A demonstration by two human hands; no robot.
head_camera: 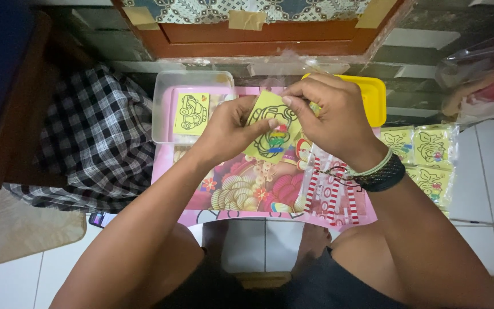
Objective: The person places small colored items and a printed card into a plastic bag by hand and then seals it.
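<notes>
Yellow card (pixel 271 123), half hidden, is pinched by left hand (pixel 227 133) and right hand (pixel 330 114) grips.

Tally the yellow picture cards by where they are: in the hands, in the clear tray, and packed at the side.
Held in both hands: 1, the yellow card between left hand and right hand
In the clear tray: 1, the car card
Packed cards at the right: 4 visible
Total: 6
</notes>
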